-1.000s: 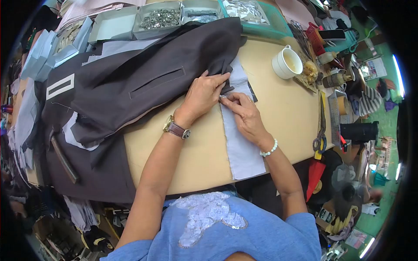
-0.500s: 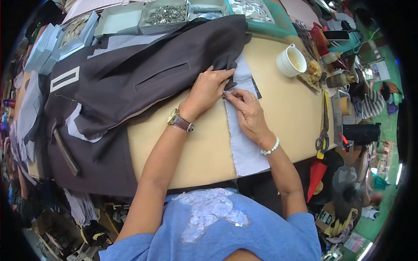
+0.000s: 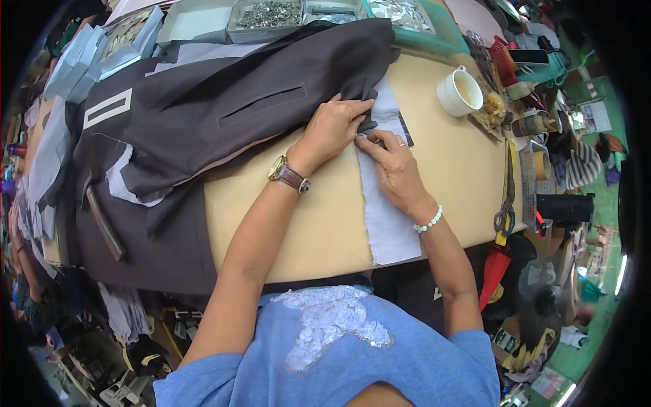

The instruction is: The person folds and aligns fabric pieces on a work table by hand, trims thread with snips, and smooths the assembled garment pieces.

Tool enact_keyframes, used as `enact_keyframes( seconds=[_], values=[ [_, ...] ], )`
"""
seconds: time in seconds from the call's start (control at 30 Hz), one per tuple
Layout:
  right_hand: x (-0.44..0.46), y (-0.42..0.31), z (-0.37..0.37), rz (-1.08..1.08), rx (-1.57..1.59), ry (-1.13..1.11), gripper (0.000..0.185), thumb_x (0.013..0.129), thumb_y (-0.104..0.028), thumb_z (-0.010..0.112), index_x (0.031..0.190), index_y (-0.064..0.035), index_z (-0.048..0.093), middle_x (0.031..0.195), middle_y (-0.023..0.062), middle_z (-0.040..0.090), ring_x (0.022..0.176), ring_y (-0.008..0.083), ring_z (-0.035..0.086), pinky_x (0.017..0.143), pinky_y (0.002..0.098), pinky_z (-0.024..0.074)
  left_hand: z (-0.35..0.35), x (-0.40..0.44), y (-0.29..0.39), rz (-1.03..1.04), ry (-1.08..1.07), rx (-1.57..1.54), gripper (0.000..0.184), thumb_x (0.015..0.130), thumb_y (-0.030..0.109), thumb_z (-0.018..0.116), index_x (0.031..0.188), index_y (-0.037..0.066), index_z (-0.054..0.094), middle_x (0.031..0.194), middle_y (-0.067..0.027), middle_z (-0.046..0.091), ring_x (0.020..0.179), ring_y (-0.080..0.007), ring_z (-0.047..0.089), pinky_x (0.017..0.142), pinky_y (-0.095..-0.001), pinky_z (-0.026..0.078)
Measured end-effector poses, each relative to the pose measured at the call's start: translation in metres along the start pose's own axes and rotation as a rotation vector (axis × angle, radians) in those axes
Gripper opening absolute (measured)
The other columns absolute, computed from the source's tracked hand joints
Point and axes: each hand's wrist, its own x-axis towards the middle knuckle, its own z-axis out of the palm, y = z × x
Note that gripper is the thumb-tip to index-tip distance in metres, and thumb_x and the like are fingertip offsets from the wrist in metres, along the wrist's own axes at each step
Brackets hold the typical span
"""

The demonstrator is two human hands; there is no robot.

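My left hand (image 3: 331,130) lies at the right end of a dark brown garment piece (image 3: 237,88), its fingers closed on the bunched fabric there and its index finger stretched along the fold. Just to the right, my right hand (image 3: 395,166) pinches the upper left edge of a pale grey-blue cloth strip (image 3: 392,234) between thumb and fingers. Whether the pinch also takes in dark fabric is hidden. The strip runs under the garment's end and down to the table's front edge. A stitched slit outline (image 3: 263,106) shows on the garment.
A hammer (image 3: 104,220) lies on dark cloth at left. At right are a white cup (image 3: 460,93) with liquid, scissors (image 3: 504,216) and glue-like bottles (image 3: 532,125). Trays of metal pieces (image 3: 268,15) line the back of the table (image 3: 291,237).
The whole view has shifted slightly right and up. My right fingertips have closed over the small dark spot at the strip's edge. My left hand keeps its place on the garment.
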Motion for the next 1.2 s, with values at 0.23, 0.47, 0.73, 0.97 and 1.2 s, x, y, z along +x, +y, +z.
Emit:
enact_keyframes(
  seconds=[0.23, 0.47, 0.73, 0.97, 1.2],
  values=[
    [-0.012, 0.004, -0.008, -0.075, 0.052, -0.047, 0.039, 0.075, 0.008, 0.05, 0.108, -0.0054, 0.064, 0.116, 0.0162, 0.055, 0.107, 0.033, 0.053, 0.092, 0.0386, 0.0445, 0.002, 0.001, -0.002, 0.011, 0.016, 0.008, 0.028, 0.082, 0.003, 0.059, 0.109, 0.005, 0.065, 0.101, -0.0161, 0.065, 0.088, -0.0337, 0.064, 0.103, -0.0481, 0.038],
    [-0.031, 0.0, -0.013, -0.085, 0.072, -0.102, 0.038, 0.075, 0.007, 0.052, 0.109, -0.0047, 0.064, 0.122, 0.0203, 0.051, 0.115, 0.0362, 0.05, 0.095, 0.0384, 0.0435, 0.002, 0.001, -0.002, 0.007, 0.018, 0.036, 0.026, 0.083, 0.004, 0.06, 0.108, 0.006, 0.066, 0.101, -0.0146, 0.066, 0.087, -0.0335, 0.064, 0.102, -0.0473, 0.039],
    [-0.049, -0.002, -0.016, -0.158, 0.061, -0.099, 0.037, 0.072, 0.007, 0.054, 0.106, -0.0032, 0.064, 0.12, 0.0205, 0.052, 0.116, 0.0371, 0.051, 0.094, 0.0403, 0.0455, 0.004, 0.001, -0.005, 0.019, 0.022, 0.04, 0.027, 0.084, 0.007, 0.061, 0.11, 0.007, 0.066, 0.102, -0.0141, 0.066, 0.093, -0.0321, 0.064, 0.101, -0.0439, 0.04],
    [-0.075, -0.013, -0.019, -0.195, -0.023, -0.125, 0.036, 0.069, 0.002, 0.057, 0.104, -0.0038, 0.065, 0.118, 0.0184, 0.053, 0.113, 0.0365, 0.052, 0.093, 0.0406, 0.0466, 0.004, 0.001, -0.004, 0.018, 0.015, 0.066, 0.027, 0.084, 0.007, 0.061, 0.111, 0.007, 0.065, 0.104, -0.0147, 0.066, 0.096, -0.0319, 0.064, 0.101, -0.0417, 0.04],
    [-0.103, -0.034, -0.026, -0.257, -0.156, -0.135, 0.032, 0.074, -0.01, 0.056, 0.104, -0.0002, 0.063, 0.108, 0.015, 0.055, 0.105, 0.0323, 0.054, 0.09, 0.0417, 0.046, 0.004, 0.001, -0.005, 0.035, 0.005, 0.097, 0.028, 0.084, 0.006, 0.06, 0.112, 0.006, 0.064, 0.106, -0.0157, 0.065, 0.097, -0.033, 0.063, 0.101, -0.0411, 0.041]
  ],
)
